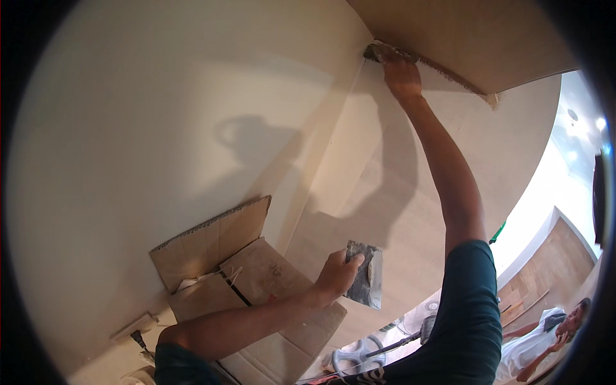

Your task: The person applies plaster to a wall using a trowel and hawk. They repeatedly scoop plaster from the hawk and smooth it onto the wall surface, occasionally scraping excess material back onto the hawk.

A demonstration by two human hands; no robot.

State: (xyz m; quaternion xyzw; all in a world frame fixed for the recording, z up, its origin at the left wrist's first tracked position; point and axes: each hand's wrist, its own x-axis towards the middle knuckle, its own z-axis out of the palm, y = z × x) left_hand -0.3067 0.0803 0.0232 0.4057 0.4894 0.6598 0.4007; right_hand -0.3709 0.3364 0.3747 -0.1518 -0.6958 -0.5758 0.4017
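My right hand (402, 72) is raised high to the corner where the pale wall (192, 83) meets a brown overhead panel (462, 38). Its fingers are closed round a putty knife (373, 54), mostly hidden by the hand and pressed close to the panel's edge. Along that edge runs a rough, pale line of filler (462, 80). Lower, in front of my body, my left hand (339, 274) grips a wide metal scraper (371, 296) with its thumb on the face. Dark grey smears and a lighter lump of filler show on the scraper.
An opened cardboard box (282, 273) stands below my left forearm, one flap (215, 244) up against the wall. A black plug (139, 339) is at the lower left. A grey wheeled base (356, 353) lies below. At the lower right is a person (536, 346) in white.
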